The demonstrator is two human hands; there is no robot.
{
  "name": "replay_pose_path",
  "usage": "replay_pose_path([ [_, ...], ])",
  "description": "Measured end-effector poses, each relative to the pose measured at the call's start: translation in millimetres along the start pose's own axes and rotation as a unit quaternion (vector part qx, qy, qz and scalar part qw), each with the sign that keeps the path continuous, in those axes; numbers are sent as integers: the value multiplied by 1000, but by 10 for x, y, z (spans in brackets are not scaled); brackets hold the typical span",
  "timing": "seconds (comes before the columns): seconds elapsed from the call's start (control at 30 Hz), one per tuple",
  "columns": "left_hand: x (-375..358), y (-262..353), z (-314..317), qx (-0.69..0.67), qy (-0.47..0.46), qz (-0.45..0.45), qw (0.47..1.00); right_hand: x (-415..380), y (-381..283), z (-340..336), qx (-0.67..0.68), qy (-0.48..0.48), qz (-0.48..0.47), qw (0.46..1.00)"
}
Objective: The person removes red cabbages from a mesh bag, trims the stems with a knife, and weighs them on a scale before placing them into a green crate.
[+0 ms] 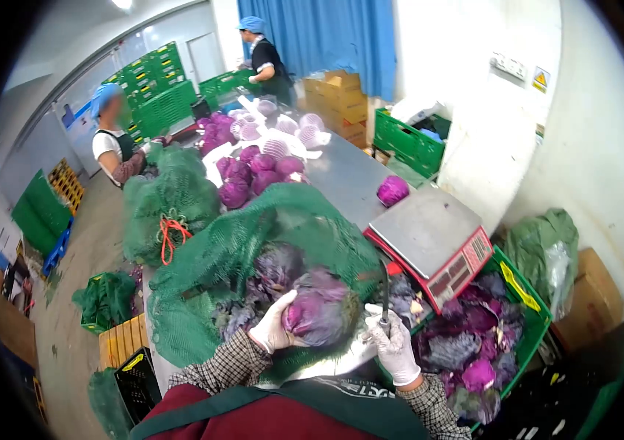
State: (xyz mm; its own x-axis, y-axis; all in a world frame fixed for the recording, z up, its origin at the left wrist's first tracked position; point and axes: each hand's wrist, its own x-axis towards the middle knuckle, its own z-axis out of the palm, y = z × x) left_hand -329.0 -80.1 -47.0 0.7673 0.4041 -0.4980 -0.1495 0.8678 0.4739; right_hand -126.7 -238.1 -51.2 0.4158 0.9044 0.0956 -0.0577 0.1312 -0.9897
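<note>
The white-gloved left hand (272, 328) cups a round purple cabbage head (321, 312), fingers wrapped around its side, just above the open green mesh sack (231, 249) lying on the steel bench (349, 176). The gloved right hand (394, 346) grips a dark-bladed knife (384, 293), fingers closed on the handle, blade upright beside the cabbage. A red weighing scale (433, 242) sits near, and a green plastic crate (525, 293) holds purple trimmings.

Your white-gloved left hand (272, 330): palm hidden behind the round purple cabbage (321, 315) | dark knife blade (384, 290): edge too thin to judge | red scale's display (460, 270): digits unreadable | green crate (523, 293): cut by your sleeve.
</note>
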Motion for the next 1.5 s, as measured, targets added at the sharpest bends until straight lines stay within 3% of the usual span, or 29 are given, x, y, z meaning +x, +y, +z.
replay_pose_path([
  [0.07, 59, -35, -159, 222, 40, -74, 971, -165, 122, -17, -25, -14, 12, 1000],
  [0.1, 77, -146, -183, 296, 124, -30, 946, -227, 199, 13, -3, -24, 55, 998],
  [0.13, 107, -152, -194, 325, 129, -46, 936, -275, 318, 70, 21, -37, 98, 994],
  [0.17, 50, -142, -73, 346, 81, -22, 934, -343, 533, 160, 77, 8, 73, 994],
  [0.23, 132, -182, 33, 448, 5, 25, 894, -283, 759, -25, -75, 43, 9, 996],
  [0.27, 123, -206, 246, 568, 0, 67, 820, -257, 632, -76, -13, 72, 72, 995],
  [0.3, 249, -272, 214, 728, -4, 212, 651, -234, 792, -208, 15, 74, 79, 994],
  [0.33, 420, -332, 150, 831, -9, 345, 436, -261, 682, -251, 13, 89, 98, 991],
  [0.37, 584, -368, 181, 845, -21, 326, 424, -282, 738, -322, 5, 95, 92, 991],
  [0.47, 868, -517, 252, 815, -46, 293, 497, -370, 740, -409, -53, 178, 92, 978],
  [0.5, 912, -563, 317, 816, -38, 268, 511, -388, 891, -542, -350, 117, -116, 922],
  [0.53, 958, -616, 354, 817, -25, 255, 517, -399, 938, -636, -604, 186, -320, 706],
  [0.57, 1010, -658, 391, 817, -10, 244, 523, -502, 992, -622, -461, 204, -169, 847],
  [0.6, 1063, -662, 437, 817, 6, 235, 527, -601, 1018, -583, -286, 211, -15, 934],
  [0.63, 1035, -654, 519, 831, 6, 221, 510, -658, 964, -568, -275, 195, -13, 941],
  [0.67, 992, -673, 580, 837, 14, 219, 501, -727, 876, -547, -298, 172, 13, 939],
  [0.73, 999, -678, 556, 818, -1, 232, 526, -823, 906, -518, -304, 142, -41, 941],
  [0.87, 957, -702, 545, 803, 10, 251, 540, -880, 820, -439, -344, 134, -49, 928],
  [0.97, 986, -730, 501, 806, 15, 250, 537, -850, 667, -479, -413, 78, -85, 903],
  [1.0, 974, -690, 554, 805, 8, 237, 544, -829, 886, -521, -456, 69, -103, 882],
  [1.17, 1008, -672, 566, 815, 15, 218, 536, -562, 988, -607, -556, -3, 47, 830],
  [1.2, 1010, -686, 585, 818, 29, 211, 535, -476, 847, -585, -487, 51, 102, 866],
  [1.3, 1013, -738, 702, 812, 61, 206, 542, -270, 597, -616, -463, 60, 203, 861],
  [1.4, 964, -924, 755, 861, 20, 252, 441, -61, 686, -747, -534, -11, 253, 806],
  [1.43, 979, -1026, 650, 850, 28, 299, 432, -48, 758, -739, -530, -14, 250, 810],
  [1.47, 977, -976, 626, 834, 30, 300, 461, -31, 692, -698, -502, -8, 281, 818],
  [1.5, 946, -937, 572, 810, 38, 294, 506, -84, 1067, -754, -485, -12, 226, 845],
])
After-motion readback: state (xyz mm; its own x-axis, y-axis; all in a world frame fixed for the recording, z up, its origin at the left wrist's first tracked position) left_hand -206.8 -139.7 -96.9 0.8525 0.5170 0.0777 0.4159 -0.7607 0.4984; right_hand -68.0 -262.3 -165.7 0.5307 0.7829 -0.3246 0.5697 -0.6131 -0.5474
